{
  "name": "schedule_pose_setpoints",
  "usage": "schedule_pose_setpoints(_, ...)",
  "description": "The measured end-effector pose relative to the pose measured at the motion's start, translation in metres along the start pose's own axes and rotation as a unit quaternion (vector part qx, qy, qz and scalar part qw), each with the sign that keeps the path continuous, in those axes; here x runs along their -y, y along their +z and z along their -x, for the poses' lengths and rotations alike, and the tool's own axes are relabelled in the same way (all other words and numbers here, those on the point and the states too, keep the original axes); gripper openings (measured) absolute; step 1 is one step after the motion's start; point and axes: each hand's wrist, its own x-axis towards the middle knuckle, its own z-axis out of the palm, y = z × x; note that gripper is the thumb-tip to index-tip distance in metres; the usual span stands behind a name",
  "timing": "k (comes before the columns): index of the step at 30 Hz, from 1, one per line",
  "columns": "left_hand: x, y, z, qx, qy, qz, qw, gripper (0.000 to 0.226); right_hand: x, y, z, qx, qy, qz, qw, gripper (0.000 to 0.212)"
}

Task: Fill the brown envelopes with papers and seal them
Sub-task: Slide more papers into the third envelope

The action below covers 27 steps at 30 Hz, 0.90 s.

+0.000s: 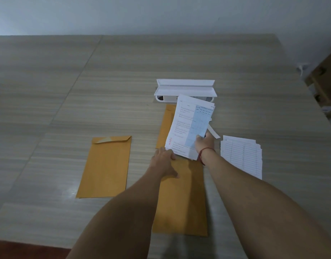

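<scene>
Right hand [204, 142] grip pinches papers [189, 126]; left hand [163, 161] flat, open on envelope [181, 199]

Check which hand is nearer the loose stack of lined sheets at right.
Right. The right hand, holding printed papers, sits just beside the lined stack; the left hand rests on the near envelope, farther away.

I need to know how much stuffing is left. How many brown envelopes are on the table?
3. One lies alone at left; one sits under the left hand near the table's front edge; one lies farther back, partly covered by the papers the right hand holds. More may be hidden.
</scene>
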Motion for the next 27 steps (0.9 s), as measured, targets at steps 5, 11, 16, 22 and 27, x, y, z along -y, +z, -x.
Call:
schedule_pose_setpoints(5, -0.0021, -0.0007, -0.0013, -0.009, 0.008, -0.005, 1.0, 0.062, -0.0009, 0.0041, -0.0009, 0.006, -0.001, -0.014, 1.0, 0.025)
schedule_pose_setpoints(11, 0.0011, 0.0004, -0.0012, -0.012, 0.018, -0.026, 0.999, 0.055, -0.0024, 0.004, 0.0005, 0.017, -0.011, -0.021, 1.0, 0.026)
schedule_pose_setpoints(16, 0.0016, -0.0024, -0.0001, -0.005, 0.032, -0.002, 0.999, 0.049, -0.0043, 0.0024, 0.0036, 0.028, -0.016, 0.004, 0.999, 0.024)
schedule_pose_setpoints(22, 0.0002, -0.0029, -0.0003, -0.009, 0.04, 0.032, 0.999, 0.044, -0.0031, -0.0002, 0.0024, 0.038, -0.04, 0.017, 0.998, 0.025)
schedule_pose_setpoints(27, -0.0015, -0.0044, -0.0023, -0.01, 0.05, 0.052, 0.997, 0.041, -0.001, 0.0021, 0.0016, 0.031, -0.049, 0.015, 0.998, 0.021)
